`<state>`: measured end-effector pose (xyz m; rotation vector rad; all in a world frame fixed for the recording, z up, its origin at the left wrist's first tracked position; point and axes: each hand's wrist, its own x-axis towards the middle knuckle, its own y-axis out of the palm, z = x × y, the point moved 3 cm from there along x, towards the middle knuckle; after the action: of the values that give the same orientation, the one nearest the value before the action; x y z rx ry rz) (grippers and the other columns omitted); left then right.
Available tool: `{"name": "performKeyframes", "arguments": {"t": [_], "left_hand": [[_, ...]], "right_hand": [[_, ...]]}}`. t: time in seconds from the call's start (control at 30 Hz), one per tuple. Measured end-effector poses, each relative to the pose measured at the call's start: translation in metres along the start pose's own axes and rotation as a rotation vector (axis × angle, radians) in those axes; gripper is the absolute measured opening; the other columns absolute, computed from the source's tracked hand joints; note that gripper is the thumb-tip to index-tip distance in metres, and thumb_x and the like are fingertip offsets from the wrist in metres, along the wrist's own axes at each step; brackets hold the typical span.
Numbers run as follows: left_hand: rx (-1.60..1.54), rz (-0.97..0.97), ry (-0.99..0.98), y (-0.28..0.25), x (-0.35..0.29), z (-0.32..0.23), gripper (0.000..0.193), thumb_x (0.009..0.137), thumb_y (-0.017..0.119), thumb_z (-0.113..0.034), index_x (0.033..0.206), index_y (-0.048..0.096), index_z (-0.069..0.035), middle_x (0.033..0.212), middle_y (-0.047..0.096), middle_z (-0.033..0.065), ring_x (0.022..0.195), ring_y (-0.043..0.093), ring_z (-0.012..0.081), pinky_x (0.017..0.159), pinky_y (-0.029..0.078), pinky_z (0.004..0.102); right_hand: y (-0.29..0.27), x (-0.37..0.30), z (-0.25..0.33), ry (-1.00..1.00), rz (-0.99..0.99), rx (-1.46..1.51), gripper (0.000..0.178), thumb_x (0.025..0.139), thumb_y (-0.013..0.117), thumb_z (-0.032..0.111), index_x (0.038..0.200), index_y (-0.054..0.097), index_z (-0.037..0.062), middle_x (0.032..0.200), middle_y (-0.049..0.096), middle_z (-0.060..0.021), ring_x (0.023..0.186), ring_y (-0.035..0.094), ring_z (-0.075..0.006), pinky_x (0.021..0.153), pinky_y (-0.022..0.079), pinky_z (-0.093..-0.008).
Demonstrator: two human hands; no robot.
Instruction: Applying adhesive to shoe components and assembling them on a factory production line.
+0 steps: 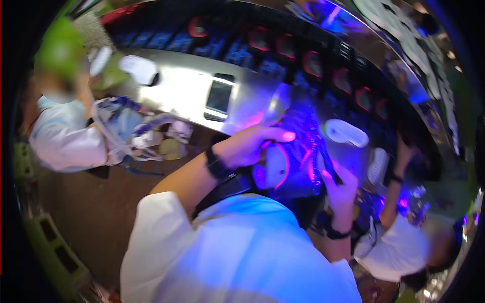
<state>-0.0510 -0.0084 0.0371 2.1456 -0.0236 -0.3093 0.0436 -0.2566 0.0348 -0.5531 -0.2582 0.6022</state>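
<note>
Under strong violet light, my left hand (247,145) is closed on a shoe upper (299,135), thumb lying across its near left side. Glowing pink lines run over the shoe. My right hand (342,184) is at its right side, with fingers pinched on a thin dark stick-like tool (326,157) that points up along the shoe. The tool's tip is lost in the glare, and I cannot tell whether it touches the shoe. A pale rounded piece (277,164) shows just below the shoe, between my hands.
A metal bench (187,76) carries a dark flat tray (220,97) and white shoe soles (139,69), with another sole (346,132) to the right. Behind runs a dark rack with several red-edged shoes (258,38). Co-workers sit left (70,134) and right (394,247).
</note>
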Motion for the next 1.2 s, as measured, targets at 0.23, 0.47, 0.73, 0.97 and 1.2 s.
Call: {"name": "performKeyframes", "arguments": {"t": [0.23,0.47,0.73,0.97,1.2], "left_hand": [[1.200,-0.897,0.459,-0.127,0.057,-0.184,0.065,0.076,0.082,-0.033,0.127,0.060,0.001,0.113,0.071,0.0154,0.101,0.070,0.0244,0.090,0.055,0.0350],[2.020,-1.185,-0.131,-0.233,0.139,-0.332,0.051,0.081,0.066,-0.040,0.122,0.070,-0.010,0.126,0.069,0.0161,0.116,0.068,0.0307,0.096,0.055,0.0413],[1.963,-1.207,0.028,-0.322,0.216,-0.345,0.046,0.085,0.063,-0.037,0.121,0.070,-0.008,0.123,0.070,0.0162,0.116,0.068,0.0310,0.094,0.056,0.0439],[1.996,-1.132,-0.019,-0.241,0.266,-0.241,0.044,0.086,0.062,-0.035,0.120,0.071,-0.008,0.121,0.071,0.0161,0.116,0.068,0.0310,0.093,0.057,0.0448],[2.126,-0.989,0.153,-0.230,0.225,-0.265,0.051,0.092,0.052,-0.043,0.124,0.069,-0.008,0.127,0.067,0.0207,0.119,0.064,0.0353,0.101,0.051,0.0476]], "right_hand": [[-0.001,-0.013,-0.049,0.413,0.076,0.393,0.042,0.089,0.074,0.004,0.129,0.061,-0.0029,0.093,0.068,-0.0050,0.075,0.062,-0.0109,0.069,0.051,-0.0246],[-0.050,-0.028,-0.082,0.458,-0.160,0.338,0.044,0.096,0.060,0.004,0.138,0.053,-0.0023,0.087,0.064,-0.0020,0.055,0.044,-0.0011,0.046,0.031,-0.0186],[-0.043,-0.040,-0.088,0.585,-0.255,0.236,0.047,0.098,0.056,0.007,0.144,0.049,0.0011,0.090,0.064,-0.0047,0.053,0.047,-0.0047,0.045,0.034,-0.0205],[-0.027,0.000,-0.106,0.572,-0.326,0.285,0.043,0.100,0.056,0.006,0.142,0.050,0.0010,0.085,0.058,0.0003,0.056,0.045,-0.0030,0.046,0.033,-0.0190],[-0.038,-0.015,-0.102,0.478,-0.343,0.270,0.044,0.100,0.056,0.006,0.143,0.050,0.0013,0.083,0.056,0.0013,0.059,0.046,-0.0028,0.047,0.033,-0.0190]]}}
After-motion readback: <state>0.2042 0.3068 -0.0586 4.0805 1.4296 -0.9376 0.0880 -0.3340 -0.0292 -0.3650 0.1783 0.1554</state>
